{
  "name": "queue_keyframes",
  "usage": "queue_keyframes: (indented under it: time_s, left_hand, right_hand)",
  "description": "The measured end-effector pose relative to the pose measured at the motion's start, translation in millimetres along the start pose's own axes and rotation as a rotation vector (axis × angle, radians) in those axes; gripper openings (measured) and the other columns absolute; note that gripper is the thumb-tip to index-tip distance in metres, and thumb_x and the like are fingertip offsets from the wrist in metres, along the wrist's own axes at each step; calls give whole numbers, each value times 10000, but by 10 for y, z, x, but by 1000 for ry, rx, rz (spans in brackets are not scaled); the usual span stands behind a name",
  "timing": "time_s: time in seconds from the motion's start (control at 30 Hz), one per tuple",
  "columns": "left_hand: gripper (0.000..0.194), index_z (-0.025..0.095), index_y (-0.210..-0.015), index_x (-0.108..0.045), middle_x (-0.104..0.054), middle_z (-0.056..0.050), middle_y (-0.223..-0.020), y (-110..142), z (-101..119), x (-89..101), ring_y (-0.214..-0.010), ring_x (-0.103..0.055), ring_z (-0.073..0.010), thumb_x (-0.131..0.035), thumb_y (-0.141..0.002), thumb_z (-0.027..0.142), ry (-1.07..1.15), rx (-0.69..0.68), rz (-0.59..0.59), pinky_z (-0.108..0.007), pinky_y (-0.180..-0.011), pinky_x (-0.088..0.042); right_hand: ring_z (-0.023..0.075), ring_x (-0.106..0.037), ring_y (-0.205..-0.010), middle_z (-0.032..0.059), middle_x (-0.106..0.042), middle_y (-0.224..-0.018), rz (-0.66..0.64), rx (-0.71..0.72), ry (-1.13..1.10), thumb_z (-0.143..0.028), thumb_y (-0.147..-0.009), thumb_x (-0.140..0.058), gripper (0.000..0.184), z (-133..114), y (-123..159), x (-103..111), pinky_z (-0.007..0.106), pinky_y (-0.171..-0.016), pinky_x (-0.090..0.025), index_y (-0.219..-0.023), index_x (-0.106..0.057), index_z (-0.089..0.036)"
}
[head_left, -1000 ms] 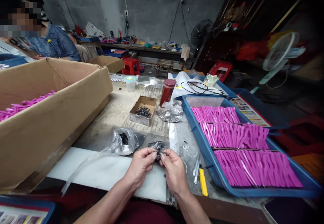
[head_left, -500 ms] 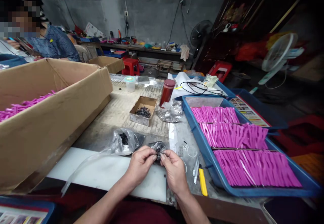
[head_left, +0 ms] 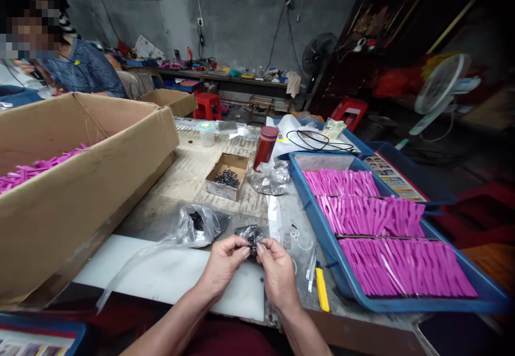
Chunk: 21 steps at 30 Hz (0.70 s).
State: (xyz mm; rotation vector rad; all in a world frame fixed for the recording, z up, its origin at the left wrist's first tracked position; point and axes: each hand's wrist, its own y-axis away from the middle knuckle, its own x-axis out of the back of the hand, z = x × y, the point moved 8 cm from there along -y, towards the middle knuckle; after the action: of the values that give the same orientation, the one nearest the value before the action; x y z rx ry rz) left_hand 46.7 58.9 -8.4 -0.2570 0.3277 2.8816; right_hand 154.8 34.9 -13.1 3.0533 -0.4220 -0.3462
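Note:
My left hand [head_left: 223,264] and my right hand [head_left: 278,270] meet over the near edge of the table, thumbs and forefingers pinched together. Whatever lies between the fingertips is tiny and dark, too small to name. Just behind the fingertips lies a crumpled plastic bag [head_left: 249,231] with black contents. To its left a clear plastic bag [head_left: 209,226] lies open with small black pieces inside. Below the left hand is a white board [head_left: 173,270]. A yellow-handled tool [head_left: 322,289] lies right of my right hand, beside a slim metal tool [head_left: 311,270].
A blue tray [head_left: 316,224] of upright pink strips [head_left: 402,267] stands at the right. On the left is a large cardboard box [head_left: 100,184] with more pink pieces. A small carton [head_left: 219,190] of black parts and a red-brown bottle [head_left: 264,147] stand farther back. A co-worker [head_left: 84,69] sits far left.
Both hands stay pinched together in nearly the same spot, with only slight finger movement. The co-worker at the far left has shifted a little. The things on the table stay put.

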Motion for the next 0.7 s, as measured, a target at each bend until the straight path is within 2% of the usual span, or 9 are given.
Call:
queue_keyframes:
  time_s: [0.4, 0.7]
  left_hand:
    - [94, 135, -616, -604, -523, -1, -623, -5, 27, 11, -617, -465, -119, -607, -595, 227, -48, -97, 8, -216, -594, -376]
    - [71, 138, -618, -606, -522, -8, -645, 7, 33, 10, -640, -475, -127, -593, -615, 208, -100, -138, 10, -223, -621, -388]
  right_hand:
    - [73, -377, -508, -47, -440, -548, 18, -22, -71, -277, -699, -521, 119, 84, -6, 25, 182, -486, -336, -684, -520, -160]
    - [78, -380, -500, -45, -431, -548, 54, -8, -61, -301, -693, -522, 142, 96, 25, 21, 190, -483, -343, -663, -513, -163]
